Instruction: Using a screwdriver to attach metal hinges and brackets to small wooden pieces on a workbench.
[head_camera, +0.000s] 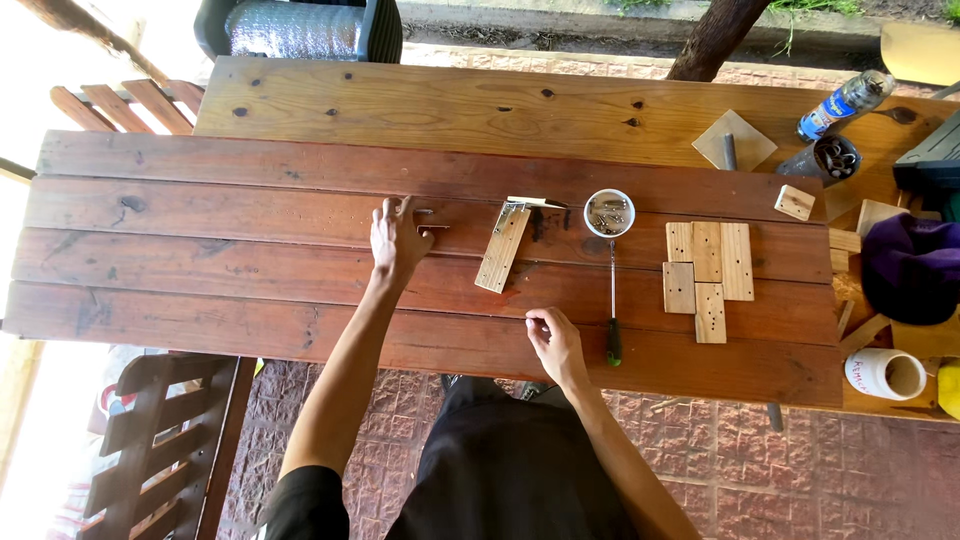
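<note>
Your right hand was nearest the camera, at about six o'clock in the view, resting on the near plank of the dark slatted panel with the fingers curled narrow, thumb and forefinger pinched as if on something small; whether it held a screw, I cannot tell. Your right forearm ran back toward your body at a slant, elbow low and out to the right.

Your left hand lay farther out, at about ten o'clock from the right one, palm down and fingers spread wide, pressing flat on the third plank, probably to steady the panel. Your left arm was stretched nearly straight. Just beyond its fingertips a few small screws or nails lay on the wood, close enough to pick up.

At one o'clock from your right hand a pale drilled wood strip lay slanted across a plank seam, with a metal bracket at its far end. Just right of your right hand the green-handled screwdriver pointed away from you toward the white bowl of screws, both kept within easy reach. At three o'clock, well apart, several pale drilled blocks were laid side by side. Behind all this lay the lighter table.
</note>
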